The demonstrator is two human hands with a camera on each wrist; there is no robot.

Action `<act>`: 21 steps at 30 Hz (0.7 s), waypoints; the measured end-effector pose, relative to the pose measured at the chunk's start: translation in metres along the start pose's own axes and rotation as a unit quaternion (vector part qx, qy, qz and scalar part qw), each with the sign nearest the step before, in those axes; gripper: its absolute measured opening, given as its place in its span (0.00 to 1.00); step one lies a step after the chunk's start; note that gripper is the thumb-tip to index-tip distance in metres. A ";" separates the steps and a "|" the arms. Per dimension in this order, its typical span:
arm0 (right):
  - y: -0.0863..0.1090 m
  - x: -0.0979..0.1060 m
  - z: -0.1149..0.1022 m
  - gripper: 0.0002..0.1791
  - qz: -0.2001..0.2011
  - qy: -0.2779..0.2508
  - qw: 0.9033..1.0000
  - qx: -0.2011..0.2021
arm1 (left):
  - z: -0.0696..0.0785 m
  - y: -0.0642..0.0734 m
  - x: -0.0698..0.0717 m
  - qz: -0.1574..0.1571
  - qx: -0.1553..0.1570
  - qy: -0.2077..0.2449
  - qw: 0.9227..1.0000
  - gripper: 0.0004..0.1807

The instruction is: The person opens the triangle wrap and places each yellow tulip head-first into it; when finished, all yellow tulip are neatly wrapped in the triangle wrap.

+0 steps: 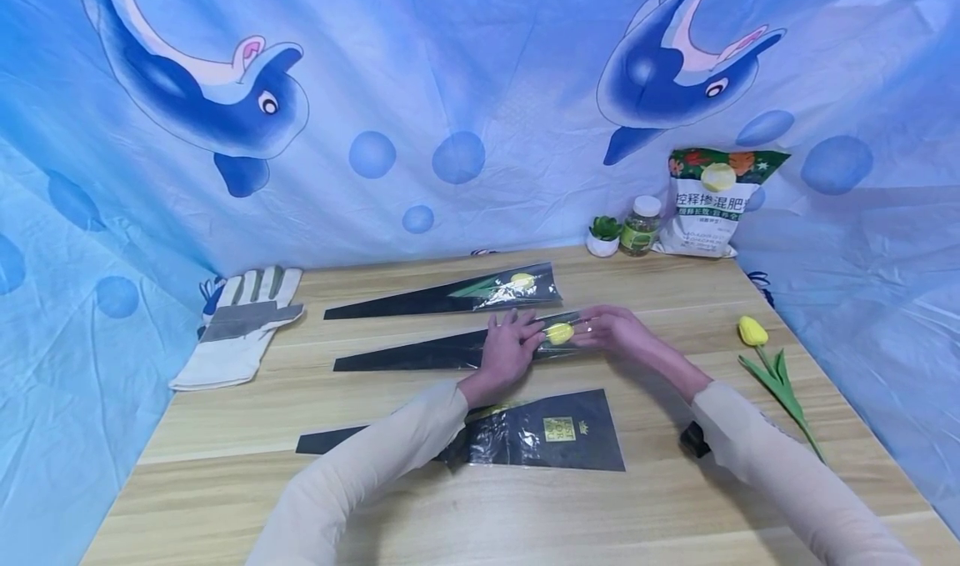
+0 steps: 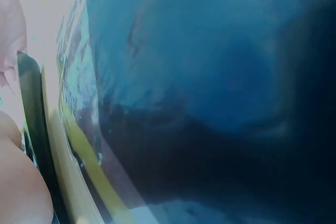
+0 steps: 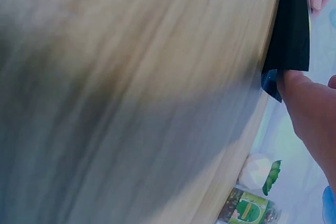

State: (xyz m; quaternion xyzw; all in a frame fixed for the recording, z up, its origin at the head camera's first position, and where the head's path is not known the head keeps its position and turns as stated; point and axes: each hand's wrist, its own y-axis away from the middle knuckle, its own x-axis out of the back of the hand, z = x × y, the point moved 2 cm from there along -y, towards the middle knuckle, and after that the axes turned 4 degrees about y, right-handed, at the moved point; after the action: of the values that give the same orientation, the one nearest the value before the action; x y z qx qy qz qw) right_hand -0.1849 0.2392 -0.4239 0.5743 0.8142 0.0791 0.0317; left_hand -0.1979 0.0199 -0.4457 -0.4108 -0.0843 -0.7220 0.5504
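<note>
Across the middle of the table lies a dark flower sleeve (image 1: 420, 350) with a clear front, a yellow tulip (image 1: 559, 333) showing at its wide end. My left hand (image 1: 510, 345) rests on this sleeve with spread fingers, just left of the bloom. From the right, my right hand (image 1: 615, 330) reaches its extended fingers to the bloom at the sleeve mouth. In the right wrist view a digit of the right hand (image 3: 310, 108) enters the sleeve's opening (image 3: 272, 83). Some fingertips are hard to make out behind the shiny film.
Behind lies another sleeve (image 1: 397, 301) with a yellow tulip inside; in front is a third sleeve (image 1: 592, 428), partly under my left forearm. A loose yellow tulip (image 1: 752, 331) lies right. Gloves (image 1: 232, 328), a small potted plant (image 1: 603, 237), jar (image 1: 640, 228) and fertilizer bag (image 1: 701, 207) stand farther off.
</note>
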 end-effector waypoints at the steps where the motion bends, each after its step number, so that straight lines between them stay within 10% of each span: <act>1: -0.001 0.000 0.000 0.25 0.000 -0.005 1.000 -0.002 | 0.000 0.000 0.000 0.001 0.000 -0.001 1.000 0.15; 14: 0.000 -0.004 0.001 0.26 0.060 0.112 0.992 -0.007 | -0.002 -0.001 -0.004 -0.010 0.004 -0.037 0.999 0.15; 21: 0.019 0.005 -0.006 0.24 0.136 0.217 0.966 0.018 | -0.002 -0.004 -0.003 -0.005 -0.025 -0.058 0.998 0.17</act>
State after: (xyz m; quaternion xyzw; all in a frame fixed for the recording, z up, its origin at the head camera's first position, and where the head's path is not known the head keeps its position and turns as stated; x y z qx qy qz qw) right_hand -0.1701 0.2499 -0.4143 0.6493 0.7170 0.1904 -0.1675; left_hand -0.2018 0.0222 -0.4478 -0.4655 -0.1002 -0.7016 0.5302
